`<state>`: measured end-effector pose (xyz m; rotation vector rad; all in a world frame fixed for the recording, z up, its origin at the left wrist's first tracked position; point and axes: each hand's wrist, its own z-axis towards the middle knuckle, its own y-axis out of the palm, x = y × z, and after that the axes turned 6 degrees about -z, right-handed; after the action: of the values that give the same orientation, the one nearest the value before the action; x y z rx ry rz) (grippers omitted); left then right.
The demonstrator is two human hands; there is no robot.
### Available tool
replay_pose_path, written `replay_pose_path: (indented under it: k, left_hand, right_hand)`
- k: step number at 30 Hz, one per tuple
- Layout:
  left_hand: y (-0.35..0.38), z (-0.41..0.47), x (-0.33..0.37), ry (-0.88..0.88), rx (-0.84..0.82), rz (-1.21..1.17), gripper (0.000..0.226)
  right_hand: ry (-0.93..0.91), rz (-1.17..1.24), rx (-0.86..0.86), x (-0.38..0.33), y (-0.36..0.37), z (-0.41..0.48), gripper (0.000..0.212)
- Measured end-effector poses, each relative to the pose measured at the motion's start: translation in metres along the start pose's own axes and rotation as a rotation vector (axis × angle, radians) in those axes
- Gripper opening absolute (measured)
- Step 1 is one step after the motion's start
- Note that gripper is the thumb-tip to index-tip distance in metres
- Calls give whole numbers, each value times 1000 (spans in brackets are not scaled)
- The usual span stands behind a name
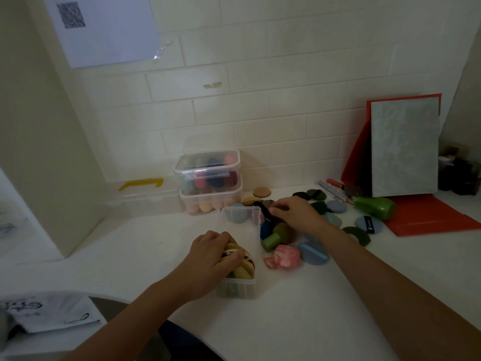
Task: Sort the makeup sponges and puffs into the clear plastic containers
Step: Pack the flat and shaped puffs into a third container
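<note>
1. Forearms come in from the bottom edge over a white countertop.
2. Flat clear plastic box with a yellow handle sits far left by the wall, lid on; can't tell the contents.
3. Two lidded clear plastic tubs are stacked beside it. The top tub holds pink, blue and red sponges. The bottom tub holds a row of peach and yellow sponges.
4. Open long clear plastic container stands nearest. Yellow, green and black-striped round puffs are packed on edge at its near end.
5. Left hand is over that stack, fingers curled down, gripping the puffs.
6. Right hand is just right of the container's far end, fingertips pinching a black puff.
7. Loose pile right of the container: a green mushroom-shaped sponge, a pink marbled sponge and a blue round puff.
</note>
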<state>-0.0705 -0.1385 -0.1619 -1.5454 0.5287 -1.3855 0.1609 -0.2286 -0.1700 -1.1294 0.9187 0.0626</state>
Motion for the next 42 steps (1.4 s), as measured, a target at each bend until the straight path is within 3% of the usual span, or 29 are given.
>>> replay_pose_path:
  k: [3,6,9,13,16,19,21,24,27,34,37,40,42]
  left_hand:
    - [0,0,1,-6,-2,-12,48]
    - [2,-1,0,0,0,-23,58]
    - [3,0,-3,-9,2,-29,59]
    - [4,0,-5,-7,12,-39,57]
    - [6,1,-6,7,27,-44,54]
    - [6,0,-6,35,48,-12,48]
    - [6,0,-6,47,64,5,45]
    - [8,-3,-3,32,175,-1,45]
    - [11,-9,1,17,287,31,47]
    - [15,-24,14,40,372,-34,55]
    - [12,-25,16,27,262,-46,71]
    - [8,-20,12,71,114,104,91]
    - [7,-16,9,70,102,155,92]
  right_hand:
    - [-7,93,6,-4,2,-1,36]
    - [-27,33,2,-7,5,-1,27]
    - [7,-2,72,-3,7,6,42]
    - [14,14,290,-3,-4,8,39]
    - [-82,111,482,-20,-26,3,32]
    - [-240,102,296,-51,-35,-11,24]
    - [-318,-24,90,-69,-27,-22,27]
    - [-442,-378,-63,-83,-7,-35,29]
    - [-434,-455,-206,-88,11,-42,31]
    - [-444,-482,-445,-82,8,-46,24]
    - [-460,-515,-473,-81,12,-49,29]
    - [-474,-551,-463,-81,9,-49,29]
    - [-465,-510,-408,-80,3,-48,27]
